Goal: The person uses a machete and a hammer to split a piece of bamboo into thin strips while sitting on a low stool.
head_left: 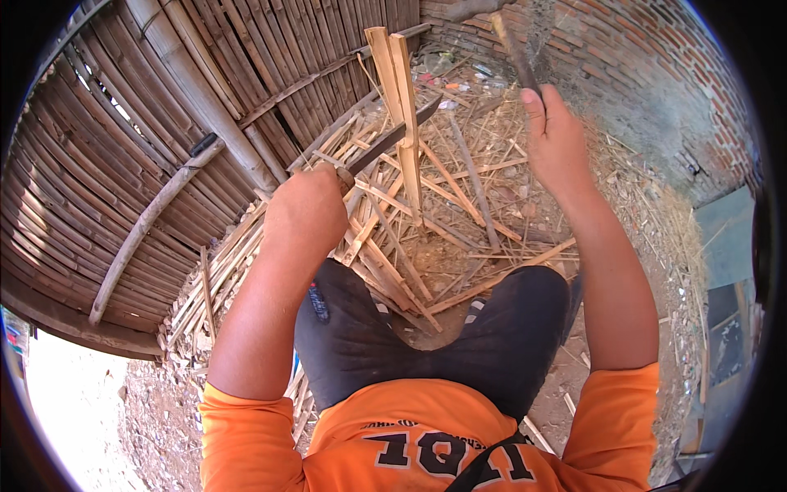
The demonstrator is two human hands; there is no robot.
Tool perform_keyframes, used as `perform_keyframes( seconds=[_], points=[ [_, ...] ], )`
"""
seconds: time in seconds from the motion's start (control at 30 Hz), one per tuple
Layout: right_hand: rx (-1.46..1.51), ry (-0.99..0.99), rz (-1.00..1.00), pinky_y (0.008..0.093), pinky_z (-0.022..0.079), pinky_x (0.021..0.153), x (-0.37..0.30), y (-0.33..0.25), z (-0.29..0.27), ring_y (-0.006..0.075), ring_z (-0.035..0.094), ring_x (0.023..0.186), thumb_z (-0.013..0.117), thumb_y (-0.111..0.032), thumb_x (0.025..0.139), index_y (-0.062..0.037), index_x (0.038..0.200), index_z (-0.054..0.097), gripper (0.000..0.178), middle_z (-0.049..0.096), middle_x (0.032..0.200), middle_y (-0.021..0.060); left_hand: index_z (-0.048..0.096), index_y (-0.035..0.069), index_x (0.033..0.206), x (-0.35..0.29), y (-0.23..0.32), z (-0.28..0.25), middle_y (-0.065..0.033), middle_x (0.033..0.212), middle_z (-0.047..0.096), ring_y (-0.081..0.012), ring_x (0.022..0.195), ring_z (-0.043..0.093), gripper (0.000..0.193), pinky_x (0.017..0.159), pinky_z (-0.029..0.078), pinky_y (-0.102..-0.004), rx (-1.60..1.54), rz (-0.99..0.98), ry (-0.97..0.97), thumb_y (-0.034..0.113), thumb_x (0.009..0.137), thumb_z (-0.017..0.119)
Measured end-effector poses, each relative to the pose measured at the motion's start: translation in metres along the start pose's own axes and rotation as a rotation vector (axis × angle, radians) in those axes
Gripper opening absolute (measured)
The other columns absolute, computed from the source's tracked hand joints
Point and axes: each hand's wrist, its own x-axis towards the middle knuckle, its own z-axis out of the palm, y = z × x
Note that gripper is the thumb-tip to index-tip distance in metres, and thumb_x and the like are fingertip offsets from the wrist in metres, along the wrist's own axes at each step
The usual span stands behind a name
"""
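My left hand is closed around the handle of a machete. Its dark blade slants up to the right and sits in a split upright length of bamboo. Above the blade the bamboo stands apart in two pale halves; below it they meet, and the foot reaches down among scattered strips. My right hand, raised at the right, grips a short wooden stick that points up and away. The stick is clear of the machete.
Split bamboo strips litter the ground in front of my bent knees. A bamboo-slat wall with pole braces rises at the left. A brick wall closes the far right, with greyish panels below it.
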Motion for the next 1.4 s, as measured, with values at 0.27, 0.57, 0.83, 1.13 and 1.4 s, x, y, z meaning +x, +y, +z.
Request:
perform_keyframes(
  seconds=[0.27,0.57,0.83,1.13,1.4],
  points=[
    [-0.146,-0.134,-0.025,0.0517,0.049,0.063,-0.003,0.01,0.006,0.0421,0.067,0.07,0.044,-0.044,0.108,-0.0015,0.097,0.058,0.046,0.065,0.072,0.0209,0.064,-0.002,0.104,-0.003,-0.009,0.005,-0.0279,0.093,0.071,-0.0447,0.092,0.069,0.023,0.084,0.055,-0.0531,0.025,-0.011,-0.014,0.008,0.084,0.062],
    [-0.247,-0.364,0.018,0.0503,0.051,0.066,-0.027,0.018,0.038,0.0411,0.066,0.07,0.044,-0.046,0.108,-0.0001,0.101,0.059,0.048,0.065,0.074,0.0228,0.066,-0.001,0.104,-0.006,0.014,0.005,-0.0262,0.096,0.073,-0.0399,0.092,0.073,0.018,0.079,0.06,-0.0476,0.028,0.02,-0.036,0.006,0.089,0.058],
    [-0.057,-0.092,0.054,0.0531,0.05,0.067,-0.011,0.01,-0.003,0.0442,0.063,0.069,0.045,-0.046,0.107,0.0001,0.098,0.059,0.049,0.064,0.075,0.0244,0.062,-0.003,0.108,-0.001,0.007,0.012,-0.0268,0.094,0.071,-0.0443,0.094,0.07,0.026,0.085,0.056,-0.0531,-0.013,-0.056,-0.07,0.009,0.085,0.063],
    [-0.155,-0.242,-0.051,0.0511,0.051,0.063,-0.017,0.017,0.016,0.0429,0.064,0.066,0.048,-0.044,0.107,-0.0012,0.094,0.056,0.045,0.061,0.066,0.0192,0.062,-0.002,0.107,0.002,0.004,0.018,-0.0267,0.094,0.071,-0.0437,0.093,0.069,0.024,0.084,0.055,-0.0528,-0.041,-0.029,-0.06,0.011,0.088,0.061],
    [-0.065,-0.06,0.028,0.0531,0.049,0.063,-0.018,0.017,0.015,0.0422,0.066,0.068,0.048,-0.042,0.107,-0.0019,0.099,0.057,0.042,0.064,0.072,0.0209,0.062,-0.003,0.105,0.0,0.012,0.017,-0.0265,0.094,0.071,-0.0445,0.093,0.069,0.023,0.084,0.055,-0.0536,-0.024,-0.032,-0.061,0.011,0.087,0.061]
  ],
)
